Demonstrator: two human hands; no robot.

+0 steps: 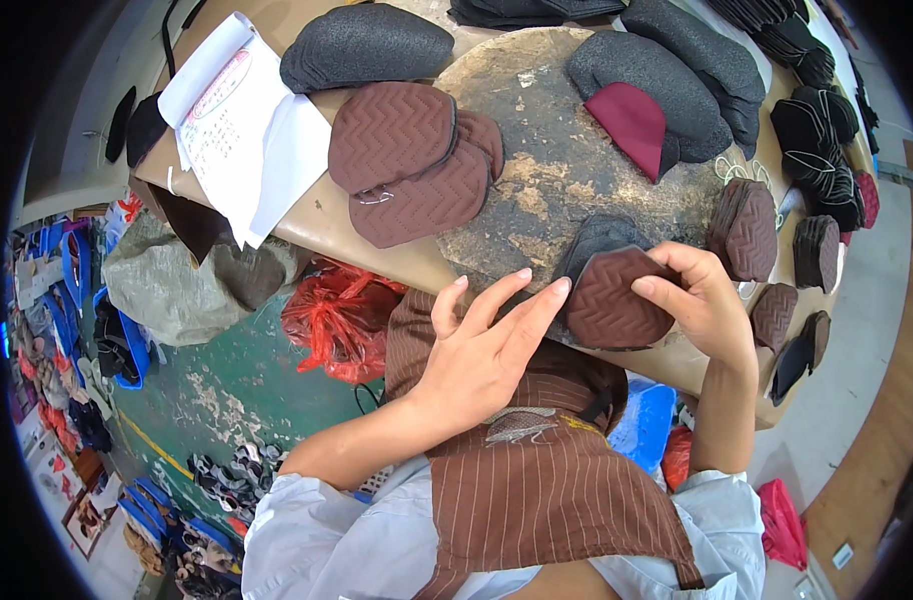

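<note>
My right hand [701, 295] pinches a brown quilted piece [616, 305] by its right edge, between thumb and forefinger. The piece is rounded, with zigzag stitching, and lies over dark grey pieces [606, 238] at the near edge of a worn round board [536, 130]. My left hand [486, 345] is open, its fingers stretched out and one fingertip at the piece's left edge. Farther left, brown quilted pieces [401, 140] lie in overlapping piles, partly on the board.
Dark grey stacks [366, 48] and a maroon piece [631, 125] lie at the back. White papers [241, 135] hang over the table's left edge. Brown bundles [746, 230] and black bundles [816, 140] stand on the right. A red plastic bag [341, 320] is below the table's left edge.
</note>
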